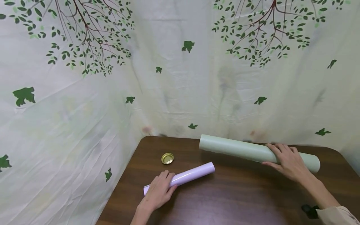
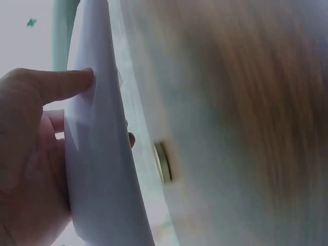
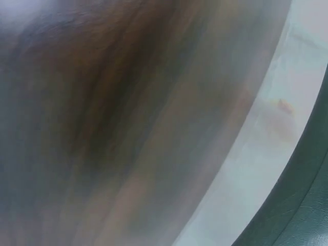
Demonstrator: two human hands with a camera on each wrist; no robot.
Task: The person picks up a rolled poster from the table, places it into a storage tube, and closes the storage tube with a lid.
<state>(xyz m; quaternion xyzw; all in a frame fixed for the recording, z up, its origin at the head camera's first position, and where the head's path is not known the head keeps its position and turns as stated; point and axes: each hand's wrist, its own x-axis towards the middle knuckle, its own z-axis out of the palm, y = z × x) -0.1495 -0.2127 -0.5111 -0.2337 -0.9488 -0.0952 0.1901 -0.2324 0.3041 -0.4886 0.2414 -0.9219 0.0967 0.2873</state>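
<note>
My left hand point(image 1: 159, 190) grips a glossy lilac roll point(image 1: 194, 174) near its left end. The left wrist view has the thumb point(image 2: 66, 84) lying along one side of that lilac roll point(image 2: 102, 164), with fingertips showing past its other edge. Over at the back right, my right hand point(image 1: 289, 161) holds a longer, thicker pale green roll point(image 1: 233, 147), fingers over the top and thumb on the near side. The right wrist view catches only a curved strip of the green roll point(image 3: 307, 189); the hand itself is outside it.
A small round gold lid point(image 1: 167, 158) lies on the brown wooden table point(image 1: 225, 200), behind the lilac roll. Near the right sleeve point(image 1: 337, 215) is a small black object point(image 1: 310, 211). Behind the table hangs a pale curtain point(image 1: 180, 93) printed with leaves.
</note>
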